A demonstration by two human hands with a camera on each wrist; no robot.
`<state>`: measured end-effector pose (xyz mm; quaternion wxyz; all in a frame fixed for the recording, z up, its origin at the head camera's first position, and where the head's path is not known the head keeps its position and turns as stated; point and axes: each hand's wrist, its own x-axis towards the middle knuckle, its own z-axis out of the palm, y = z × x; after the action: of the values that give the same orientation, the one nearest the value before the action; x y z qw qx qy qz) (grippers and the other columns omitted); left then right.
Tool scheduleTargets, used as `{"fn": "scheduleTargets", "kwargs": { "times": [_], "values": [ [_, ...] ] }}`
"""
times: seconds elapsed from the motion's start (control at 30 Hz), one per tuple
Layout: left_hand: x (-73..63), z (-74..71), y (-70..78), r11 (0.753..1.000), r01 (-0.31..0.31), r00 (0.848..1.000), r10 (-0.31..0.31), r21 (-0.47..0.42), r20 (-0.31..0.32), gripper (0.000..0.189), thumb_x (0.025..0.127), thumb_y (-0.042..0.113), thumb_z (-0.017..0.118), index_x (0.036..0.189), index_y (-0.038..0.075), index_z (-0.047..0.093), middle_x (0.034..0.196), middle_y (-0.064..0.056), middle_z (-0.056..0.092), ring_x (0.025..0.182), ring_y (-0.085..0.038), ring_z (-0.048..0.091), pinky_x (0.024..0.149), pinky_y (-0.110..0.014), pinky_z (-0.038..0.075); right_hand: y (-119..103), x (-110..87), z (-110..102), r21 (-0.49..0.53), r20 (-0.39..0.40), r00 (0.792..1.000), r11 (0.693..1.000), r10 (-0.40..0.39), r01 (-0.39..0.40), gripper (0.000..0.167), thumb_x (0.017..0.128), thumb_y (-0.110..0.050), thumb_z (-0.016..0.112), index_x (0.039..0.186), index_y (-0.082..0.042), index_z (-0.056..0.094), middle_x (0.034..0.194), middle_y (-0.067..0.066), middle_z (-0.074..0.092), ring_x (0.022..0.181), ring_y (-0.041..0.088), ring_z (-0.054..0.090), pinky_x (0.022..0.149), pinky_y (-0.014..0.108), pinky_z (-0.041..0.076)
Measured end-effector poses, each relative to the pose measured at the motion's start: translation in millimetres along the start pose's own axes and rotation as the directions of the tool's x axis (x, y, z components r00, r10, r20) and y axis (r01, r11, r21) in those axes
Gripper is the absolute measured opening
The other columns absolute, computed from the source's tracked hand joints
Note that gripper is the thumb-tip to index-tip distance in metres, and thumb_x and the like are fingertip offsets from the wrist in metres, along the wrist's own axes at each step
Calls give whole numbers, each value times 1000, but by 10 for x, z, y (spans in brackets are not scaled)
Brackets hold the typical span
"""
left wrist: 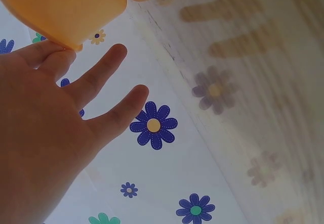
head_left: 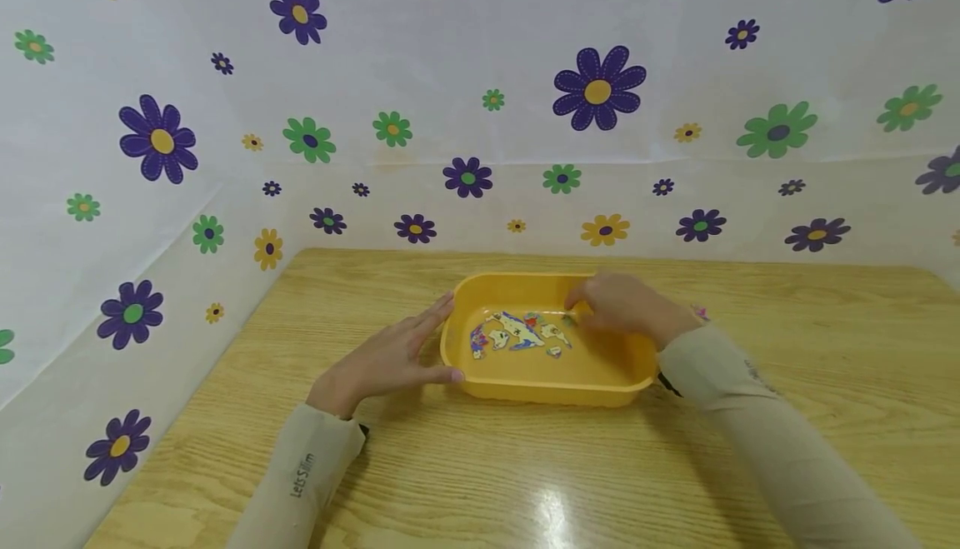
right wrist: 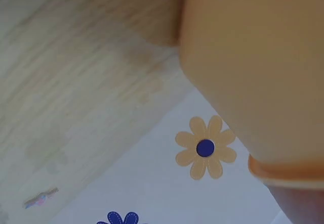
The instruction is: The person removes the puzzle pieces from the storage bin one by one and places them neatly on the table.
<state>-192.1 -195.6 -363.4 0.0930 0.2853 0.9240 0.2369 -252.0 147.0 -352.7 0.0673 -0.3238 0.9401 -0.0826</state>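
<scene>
yellow tray (head_left: 555, 395) near table's (head_left: 810, 349) far edge | cut-outs (head_left: 521, 331) mostly left half | left hand (head_left: 390, 359) spread, touching left rim | right hand (head_left: 622, 306) inside, blocks far-right corner, can't tell grip | pink scrap (head_left: 701, 312) beyond right edge

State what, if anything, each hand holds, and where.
The left hand seems only to touch the yellow tray at its left-end rim. Whether the right hand, reaching inside, holds anything cannot be told.

Pieces (head_left: 519, 330) lie toward the left inside the tray (head_left: 555, 395), on the table (head_left: 450, 474) before the backdrop (head_left: 517, 41).
</scene>
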Motion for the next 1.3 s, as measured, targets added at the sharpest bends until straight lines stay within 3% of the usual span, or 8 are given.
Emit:
{"fn": "scheduleTargets", "kwargs": {
  "times": [0.1,0.23,0.5,0.67,1.3],
  "values": [
    [-1,1,2,1000,-3,1000,3,-2,2,105,88,62,69,164,11,17,169,-5,11,151,-33,21,119,-59,23,-23,6,59,-45,7,1000,999,4,-4,23,93,-8,66,113,-11,78,110,11,73,91,28,64,93,48,54],
    [1,-2,6,1000,-4,1000,4,0,7,105,89,63,69,164,11,16,169,-3,10,152,-33,21,119,-58,22,-46,-3,79,-60,-3,1000,998,-12,11,21,94,-8,68,111,-13,78,103,10,73,81,24,59,87,46,56],
    [-1,-19,14,1000,5,1000,-5,5,10,105,89,62,69,164,10,17,169,-2,9,152,-32,20,119,-57,22,-56,-7,79,-68,-5,1000,998,-7,6,17,94,-8,70,108,-10,79,107,11,74,92,28,63,93,48,54],
    [-7,-13,8,1000,12,1000,-12,2,11,105,89,63,69,164,12,17,169,-2,9,152,-33,20,119,-59,22,-47,6,83,-73,-13,1000,997,-14,13,11,91,-7,71,100,-7,78,98,8,74,84,25,64,90,47,56],
    [-4,-12,-3,1000,2,1000,-2,1,14,105,89,63,68,164,10,16,169,-2,8,152,-32,19,120,-56,22,-34,11,101,-80,-3,1000,997,0,-1,11,90,-17,74,92,-6,75,84,3,70,72,18,58,77,40,58]
  ]
}}
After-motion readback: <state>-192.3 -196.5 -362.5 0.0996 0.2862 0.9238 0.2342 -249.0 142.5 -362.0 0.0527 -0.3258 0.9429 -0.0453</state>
